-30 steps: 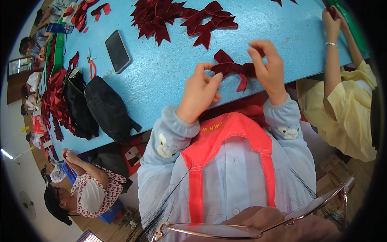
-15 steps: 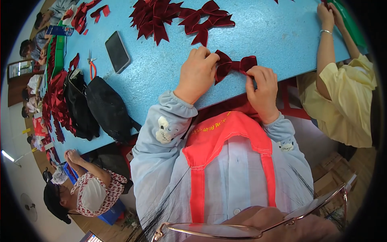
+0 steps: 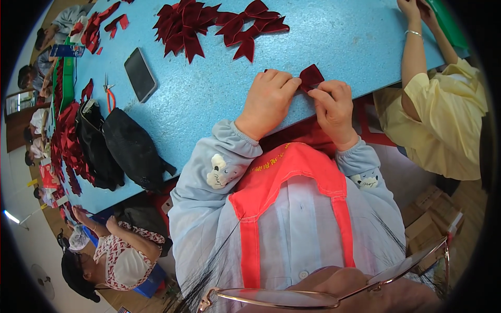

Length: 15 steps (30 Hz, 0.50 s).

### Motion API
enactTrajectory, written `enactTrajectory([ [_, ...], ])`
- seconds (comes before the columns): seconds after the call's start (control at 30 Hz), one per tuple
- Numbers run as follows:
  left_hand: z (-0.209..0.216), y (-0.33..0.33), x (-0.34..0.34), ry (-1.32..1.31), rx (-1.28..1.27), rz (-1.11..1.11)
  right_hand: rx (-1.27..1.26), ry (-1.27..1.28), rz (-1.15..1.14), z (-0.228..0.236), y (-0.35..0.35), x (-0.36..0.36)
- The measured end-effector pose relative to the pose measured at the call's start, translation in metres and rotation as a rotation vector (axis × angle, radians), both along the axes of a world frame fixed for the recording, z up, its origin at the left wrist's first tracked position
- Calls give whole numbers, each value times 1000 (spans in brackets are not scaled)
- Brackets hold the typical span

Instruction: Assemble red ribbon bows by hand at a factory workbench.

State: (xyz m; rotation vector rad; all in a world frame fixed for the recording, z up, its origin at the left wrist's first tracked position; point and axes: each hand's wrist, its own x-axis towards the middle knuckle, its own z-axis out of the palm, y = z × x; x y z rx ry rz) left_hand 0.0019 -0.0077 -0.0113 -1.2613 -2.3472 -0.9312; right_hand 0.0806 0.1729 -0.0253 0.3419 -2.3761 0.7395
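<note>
Both my hands are closed on a dark red velvet ribbon bow (image 3: 311, 76) near the table's front edge. My left hand (image 3: 269, 99) covers the bow's left part and its knot, so only a dark tip shows behind the knuckles. At the lower right of the bow, the fingertips of my right hand (image 3: 334, 107) pinch the ribbon. One loop stands up between the two hands. Farther away lie a pile of finished-looking red bows (image 3: 187, 26) and a few more bows (image 3: 251, 26) beside it.
On the blue table (image 3: 198, 99), to the left, are a phone (image 3: 140, 74), red-handled pliers (image 3: 110, 96) and a black pouch (image 3: 133, 148). Red ribbon pieces (image 3: 68, 135) spread along the left side. A person in a yellow top (image 3: 438, 122) works at the right, another person (image 3: 122, 255) at lower left.
My left hand has moved over the bow's left loop and middle, hiding them. My right hand has shifted slightly left and down. The view has turned a little, moving the table things left.
</note>
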Motion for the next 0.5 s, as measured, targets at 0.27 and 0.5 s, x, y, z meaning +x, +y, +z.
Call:
enactTrajectory([
  [0.27, -2, -1, 1, -20, -87, 25, -8, 40, 66, 0, 12, 0],
  [0.5, -2, 0, -2, -28, -21, -13, -98, -14, -7, 10, 7, -2],
])
